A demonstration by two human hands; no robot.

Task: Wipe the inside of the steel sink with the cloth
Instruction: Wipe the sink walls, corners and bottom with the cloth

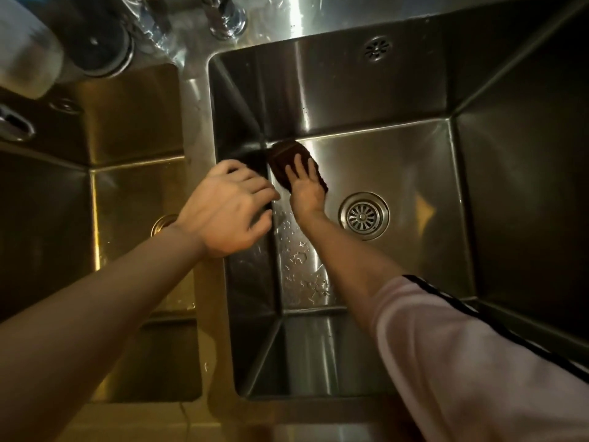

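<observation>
The steel sink [398, 148] fills the right of the view, a deep square basin with a round drain [364, 215] in its floor. A dark brown cloth [282, 156] lies folded on the floor in the far left corner. My right hand [305, 188] presses flat on the cloth, fingers spread over it. My left hand [228, 210] hovers over the basin's left edge with fingers loosely curled, holding nothing. Water droplets [299, 266] sit on the floor near the left wall.
A second basin [134, 199] lies to the left across a steel divider [204, 138]. Tap bases [228, 19] stand on the wet back ledge. An overflow grille [377, 47] is in the back wall. A pale container [27, 49] stands at the far left.
</observation>
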